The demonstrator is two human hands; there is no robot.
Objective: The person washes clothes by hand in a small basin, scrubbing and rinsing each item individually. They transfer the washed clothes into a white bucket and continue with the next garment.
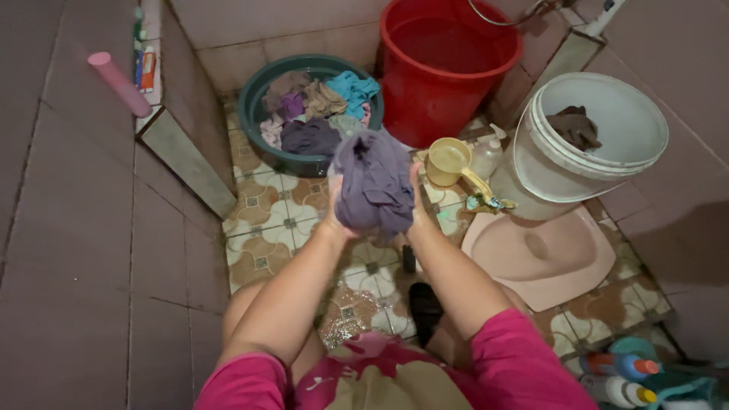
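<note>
Head view: left hand (332, 216) and right hand (418, 209), fingers closed tight on bunched purple cloth (373, 182), above tiled floor (273, 212), just before green basin (254, 114) of clothes.

Both hands — left hand (334, 205), right hand (416, 201) — gripped a bunched purple cloth (373, 186) above the patterned tile floor (266, 220), near a green basin (254, 114) of clothes and a red bucket (440, 83).

Dim, warm light; dark, warped edges; slight softness.
</note>
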